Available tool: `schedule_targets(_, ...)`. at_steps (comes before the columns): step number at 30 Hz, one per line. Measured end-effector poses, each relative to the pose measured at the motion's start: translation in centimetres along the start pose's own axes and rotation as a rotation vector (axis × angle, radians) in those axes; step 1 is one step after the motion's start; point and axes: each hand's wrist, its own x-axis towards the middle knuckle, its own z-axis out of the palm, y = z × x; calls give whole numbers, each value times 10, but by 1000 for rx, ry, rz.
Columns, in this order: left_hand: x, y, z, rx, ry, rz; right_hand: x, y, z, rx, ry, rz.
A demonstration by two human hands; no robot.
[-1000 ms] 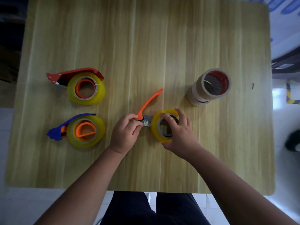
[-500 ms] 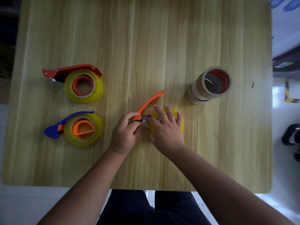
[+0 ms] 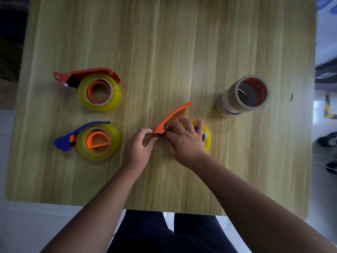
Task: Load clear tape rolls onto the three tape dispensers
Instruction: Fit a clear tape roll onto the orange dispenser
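Note:
At the table's middle lies an orange tape dispenser (image 3: 172, 116) with a yellowish clear tape roll (image 3: 207, 136) on it. My right hand (image 3: 186, 141) covers most of that roll, fingers spread over its top and the dispenser's metal front. My left hand (image 3: 139, 147) sits just left of the dispenser's orange tip, fingers curled, thumb and forefinger near the tip; whether they touch it is unclear. To the left lie a red dispenser (image 3: 87, 73) holding a clear roll (image 3: 99, 93) and a blue dispenser (image 3: 63, 142) holding a clear roll (image 3: 98, 141).
A stack of spare tape rolls (image 3: 242, 96) with tan cores stands at the right of the wooden table (image 3: 164, 42). A small dark mark (image 3: 291, 97) lies further right. The table's near edge is by my legs.
My right hand slid from gripping the roll's right side to lying over its top and the dispenser's front. My left hand loosened its pinch at the orange tip.

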Motion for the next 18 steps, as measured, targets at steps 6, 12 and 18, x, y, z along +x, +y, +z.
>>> schedule_targets(6,-4,4,4,-123,-17,-88,5,-1,0,-30,-44,2)
schedule_targets(12,-4,5,2,-139,-25,-54,7,0,-2,104,110,-13)
schedule_targets(18,-4,7,2,-159,-37,-77,8,0,6,135,279,-62)
